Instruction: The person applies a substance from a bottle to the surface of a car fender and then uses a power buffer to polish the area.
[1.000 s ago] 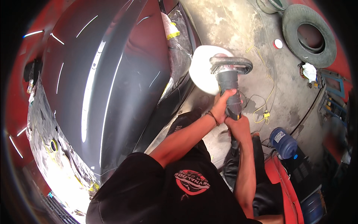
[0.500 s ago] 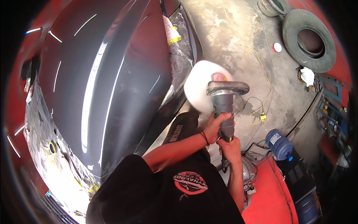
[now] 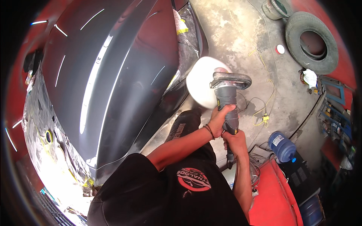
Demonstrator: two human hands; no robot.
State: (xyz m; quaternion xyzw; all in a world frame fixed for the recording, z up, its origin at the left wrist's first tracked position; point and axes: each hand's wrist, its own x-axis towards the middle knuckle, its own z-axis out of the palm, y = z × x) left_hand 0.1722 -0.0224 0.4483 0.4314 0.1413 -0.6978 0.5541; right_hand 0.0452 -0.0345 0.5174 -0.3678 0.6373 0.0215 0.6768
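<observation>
My left hand (image 3: 218,121) is closed around the grey body of a rotary polisher (image 3: 226,96), with its thumb across the top. Just below it, my right hand (image 3: 235,141) grips the polisher's lower handle, where the cord comes out. A loop handle tops the tool, and a large white pad (image 3: 200,83) faces left, held in the air beside the edge of a glossy dark car hood (image 3: 132,94). Crumpled plastic masking with yellow tape (image 3: 182,32) runs along that edge, and more plastic (image 3: 37,120) covers the hood's left side.
On the concrete floor lie a tire (image 3: 328,45), a bucket (image 3: 275,9), a round white lid (image 3: 280,49), yellow cord (image 3: 266,120), a white rag (image 3: 310,78) and a blue jug (image 3: 281,147). A red panel (image 3: 273,199) is at lower right, a shelf rack (image 3: 333,116) at far right.
Over the last second both hands and the polisher moved down and left toward my body, then rose slightly. My legs shifted, uncovering more of the red panel at lower right.
</observation>
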